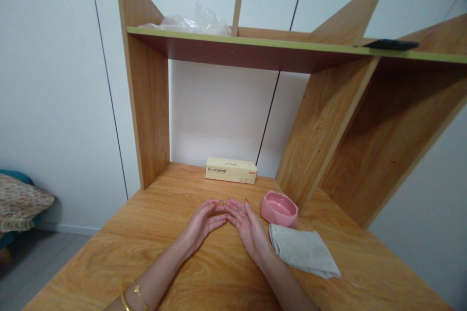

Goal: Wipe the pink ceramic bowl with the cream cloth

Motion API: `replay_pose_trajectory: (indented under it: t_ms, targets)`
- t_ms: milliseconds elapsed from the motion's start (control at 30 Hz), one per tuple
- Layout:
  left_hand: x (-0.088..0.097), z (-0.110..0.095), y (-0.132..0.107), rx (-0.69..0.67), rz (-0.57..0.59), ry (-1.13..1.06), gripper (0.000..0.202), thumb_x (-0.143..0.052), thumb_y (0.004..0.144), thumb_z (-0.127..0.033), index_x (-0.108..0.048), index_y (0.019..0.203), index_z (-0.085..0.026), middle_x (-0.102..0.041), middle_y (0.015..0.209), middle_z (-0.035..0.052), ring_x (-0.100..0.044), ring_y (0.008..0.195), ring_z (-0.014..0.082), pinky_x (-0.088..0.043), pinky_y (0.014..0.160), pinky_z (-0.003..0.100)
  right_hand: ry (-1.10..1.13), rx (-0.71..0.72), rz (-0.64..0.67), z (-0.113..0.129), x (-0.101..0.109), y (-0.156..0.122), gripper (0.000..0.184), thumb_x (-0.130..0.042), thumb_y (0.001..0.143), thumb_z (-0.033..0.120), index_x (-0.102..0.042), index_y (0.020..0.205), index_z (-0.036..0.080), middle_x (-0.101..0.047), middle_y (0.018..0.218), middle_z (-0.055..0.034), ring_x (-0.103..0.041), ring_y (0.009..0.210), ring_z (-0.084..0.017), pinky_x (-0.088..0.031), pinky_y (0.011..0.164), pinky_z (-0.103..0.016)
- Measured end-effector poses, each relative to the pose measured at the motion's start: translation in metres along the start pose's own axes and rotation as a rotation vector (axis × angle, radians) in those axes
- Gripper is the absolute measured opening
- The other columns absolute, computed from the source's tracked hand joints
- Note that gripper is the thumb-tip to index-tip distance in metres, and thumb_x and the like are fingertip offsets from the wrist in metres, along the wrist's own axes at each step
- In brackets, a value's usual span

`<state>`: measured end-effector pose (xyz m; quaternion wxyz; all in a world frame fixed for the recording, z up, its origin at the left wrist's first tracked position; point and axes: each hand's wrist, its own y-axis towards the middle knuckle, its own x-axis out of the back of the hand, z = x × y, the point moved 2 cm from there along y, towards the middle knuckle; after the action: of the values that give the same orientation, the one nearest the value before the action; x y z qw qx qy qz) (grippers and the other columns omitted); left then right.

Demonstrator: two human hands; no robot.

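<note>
Both of my hands lie flat on the wooden desk [146,252], fingertips almost touching in the middle. My left hand [203,224] is open with fingers stretched and holds nothing; a gold bracelet shows on that wrist. My right hand [247,229] is open too, palm down, empty. Just right of it sits a pink ceramic ashtray [279,208], and a folded grey cloth [304,251] lies beside my right wrist. A long beige box [231,170] with a red stripe rests farther back by the wall.
A wooden hutch stands on the desk with side panels [149,107] and a green-edged shelf [255,43]. On the shelf lie a crumpled clear plastic bag [193,23] and a dark flat object [392,44]. A patterned cushion [18,201] shows at far left.
</note>
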<state>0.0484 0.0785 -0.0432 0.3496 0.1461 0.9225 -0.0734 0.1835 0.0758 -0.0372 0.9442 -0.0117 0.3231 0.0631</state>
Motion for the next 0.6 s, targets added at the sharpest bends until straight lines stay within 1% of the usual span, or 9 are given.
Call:
replay_pose_trajectory:
  t_ms: [233,600]
  targets:
    - [0.0001,-0.001,0.0007,-0.017,-0.006,0.002,0.021,-0.058,0.072,-0.025,-0.054,0.091,-0.019,-0.065,0.09,0.0047,-0.063,0.081,0.0184,-0.041,0.087,0.036,-0.008,0.013,0.006,-0.0008,0.0006,-0.0001,0.036,-0.058,0.07,0.048,-0.066,0.084,0.015,-0.065,0.099,-0.0114,-0.055,0.1,-0.022,-0.037,0.088,-0.036]
    - [-0.0001,-0.0003,-0.0015,-0.01,0.011,0.008,0.022,-0.059,0.071,-0.026,-0.054,0.091,-0.018,-0.065,0.093,0.0067,-0.063,0.082,0.0189,-0.041,0.088,0.036,0.003,0.014,-0.008,-0.0013,0.0022,0.0008,0.035,-0.057,0.072,0.046,-0.066,0.086,0.015,-0.065,0.099,-0.0108,-0.055,0.099,-0.021,-0.038,0.087,-0.034]
